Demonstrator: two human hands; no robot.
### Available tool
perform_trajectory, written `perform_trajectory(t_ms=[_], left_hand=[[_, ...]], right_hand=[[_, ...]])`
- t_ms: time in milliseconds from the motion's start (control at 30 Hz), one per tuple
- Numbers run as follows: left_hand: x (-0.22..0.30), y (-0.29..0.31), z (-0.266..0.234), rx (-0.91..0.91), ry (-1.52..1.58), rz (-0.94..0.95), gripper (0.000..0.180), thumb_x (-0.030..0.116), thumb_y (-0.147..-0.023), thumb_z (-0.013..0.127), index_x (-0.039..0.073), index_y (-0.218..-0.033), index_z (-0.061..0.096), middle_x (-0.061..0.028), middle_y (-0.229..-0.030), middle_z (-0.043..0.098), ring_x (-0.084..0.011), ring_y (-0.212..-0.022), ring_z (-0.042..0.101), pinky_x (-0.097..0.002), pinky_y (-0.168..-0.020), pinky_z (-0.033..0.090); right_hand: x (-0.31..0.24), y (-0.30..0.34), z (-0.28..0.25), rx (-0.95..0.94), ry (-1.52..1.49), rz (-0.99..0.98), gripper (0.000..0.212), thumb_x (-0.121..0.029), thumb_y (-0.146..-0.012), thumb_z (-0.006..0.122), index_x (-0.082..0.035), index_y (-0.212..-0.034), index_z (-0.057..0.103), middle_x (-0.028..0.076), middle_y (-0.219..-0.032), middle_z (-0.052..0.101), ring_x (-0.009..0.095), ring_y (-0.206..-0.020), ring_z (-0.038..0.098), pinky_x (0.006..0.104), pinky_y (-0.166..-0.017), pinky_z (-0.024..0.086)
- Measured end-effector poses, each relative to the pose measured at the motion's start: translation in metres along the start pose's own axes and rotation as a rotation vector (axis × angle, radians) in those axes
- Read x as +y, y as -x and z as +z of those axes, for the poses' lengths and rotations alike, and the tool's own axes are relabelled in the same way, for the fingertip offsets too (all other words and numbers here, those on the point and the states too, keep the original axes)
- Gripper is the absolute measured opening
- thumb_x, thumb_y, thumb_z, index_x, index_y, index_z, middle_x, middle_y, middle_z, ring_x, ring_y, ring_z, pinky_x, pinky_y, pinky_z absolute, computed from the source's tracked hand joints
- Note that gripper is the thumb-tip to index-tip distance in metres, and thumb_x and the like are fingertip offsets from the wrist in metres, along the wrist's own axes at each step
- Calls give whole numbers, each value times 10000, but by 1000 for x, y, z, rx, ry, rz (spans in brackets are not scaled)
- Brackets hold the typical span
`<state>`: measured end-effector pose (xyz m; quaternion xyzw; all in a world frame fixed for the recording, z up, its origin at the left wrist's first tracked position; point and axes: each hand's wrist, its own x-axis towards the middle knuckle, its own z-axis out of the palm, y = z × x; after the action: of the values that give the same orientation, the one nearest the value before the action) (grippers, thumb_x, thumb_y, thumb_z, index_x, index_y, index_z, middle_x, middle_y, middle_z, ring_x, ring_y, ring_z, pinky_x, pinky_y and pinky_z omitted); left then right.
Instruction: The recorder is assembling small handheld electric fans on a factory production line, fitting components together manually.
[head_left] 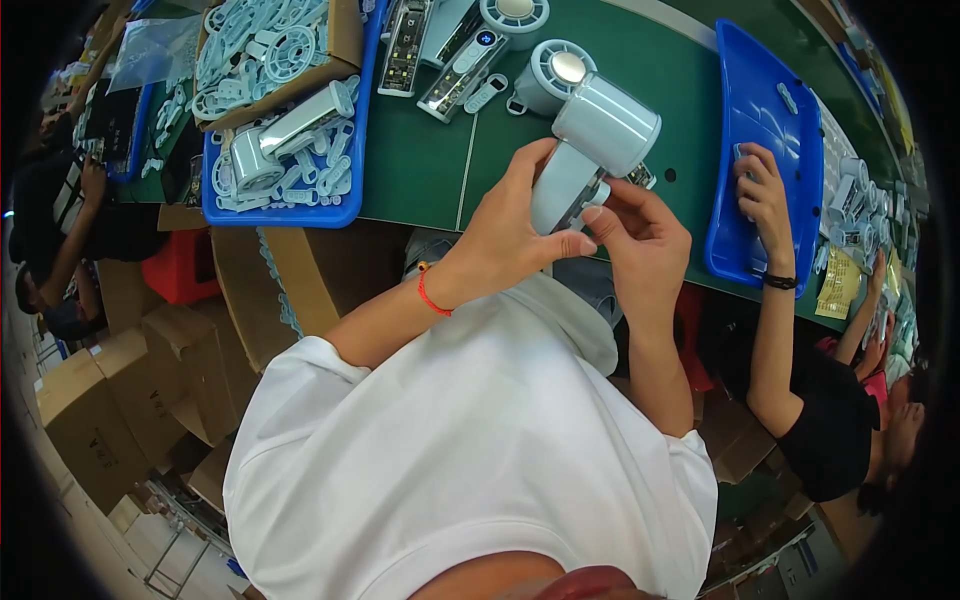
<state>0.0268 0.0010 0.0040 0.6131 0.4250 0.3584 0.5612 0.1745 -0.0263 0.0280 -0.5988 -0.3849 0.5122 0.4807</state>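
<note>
Above the table's near edge I hold a pale blue handheld fan (605, 125), tilted with its round drum head up and to the right. My left hand (495, 230) is closed around its handle, thumb along the near side. At the handle's right side, my right hand (648, 235) pinches a small pale blue part (597, 192) between thumb and fingers; its full shape is hidden. Just beyond stands another fan head (556, 75) with a silver centre. Clear-cased handles with circuit boards (462, 78) lie farther left, beside a small pale blue loop piece (486, 93).
On the left, a blue tray (350, 205) carries a cardboard box (345, 30) heaped with pale blue parts, and loose pieces. A second blue tray (735, 265) is at right, with a co-worker's hand (765, 200) in it. Open cartons (265, 290) stand below the table's left edge.
</note>
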Motion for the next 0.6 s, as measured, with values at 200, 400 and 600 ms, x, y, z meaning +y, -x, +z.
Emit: perform_trajectory(t_ms=[200, 400, 600], left_hand=[[-4, -2, 4, 36, 45, -36, 894, 301, -598, 821, -21, -1241, 289, -188, -1153, 469, -261, -1071, 483, -342, -900, 396], [-2, 0, 4, -11, -25, 58, 836, 245, -617, 798, -17, -1230, 293, -181, -1116, 486, -258, -1040, 501, -343, -879, 408], [2, 0, 6, 5, -113, 28, 773, 175, -637, 755, -19, -1222, 290, -196, -1082, 497, -281, -998, 525, -348, -847, 427]], right_hand=[[-1, 5, 5, 107, 3, -116, 276, -20, -768, 667, 53, -1022, 585, 87, -824, 632, 111, -693, 584, 217, -623, 473], [-2, 5, -2, 63, -51, -28, 255, -37, -758, 684, 59, -970, 580, 81, -801, 622, 105, -665, 574, 225, -599, 479], [-2, 0, -4, 27, -103, 25, 242, -37, -757, 685, 65, -944, 570, 88, -792, 619, 102, -657, 571, 220, -572, 489]])
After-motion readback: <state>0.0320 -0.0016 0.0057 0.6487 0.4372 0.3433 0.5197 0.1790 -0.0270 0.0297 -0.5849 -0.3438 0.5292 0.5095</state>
